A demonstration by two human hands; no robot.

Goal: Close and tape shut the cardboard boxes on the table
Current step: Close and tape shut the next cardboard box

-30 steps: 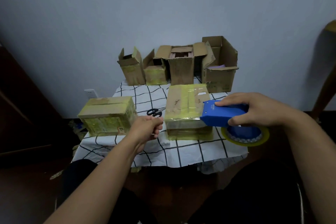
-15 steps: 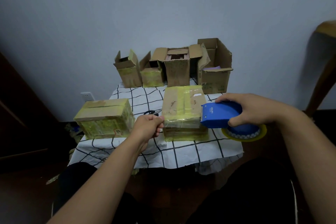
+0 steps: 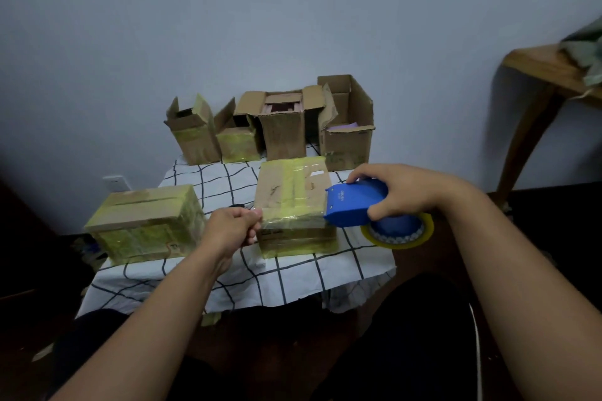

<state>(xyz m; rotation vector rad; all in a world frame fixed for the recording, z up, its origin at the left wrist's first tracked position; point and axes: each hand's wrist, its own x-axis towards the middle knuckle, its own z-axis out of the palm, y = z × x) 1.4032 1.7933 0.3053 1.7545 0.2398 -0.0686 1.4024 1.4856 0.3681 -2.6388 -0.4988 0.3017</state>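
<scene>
Six cardboard boxes (image 3: 294,195): two taped, four open.
Left hand (image 3: 233,229) pinches clear tape (image 3: 293,221); right hand (image 3: 402,190) grips blue dispenser (image 3: 353,205).

In front of me a closed cardboard box (image 3: 294,195) sits on the worktop, its top striped with yellowish tape. A clear strip of tape (image 3: 293,221) stretches across its near top edge, from my left hand (image 3: 233,231) to the blue tape dispenser (image 3: 353,203) in my right hand (image 3: 399,190). To the left stands another taped box (image 3: 146,221), shut. Along the wall four open boxes (image 3: 283,127) stand upright, flaps raised.
</scene>
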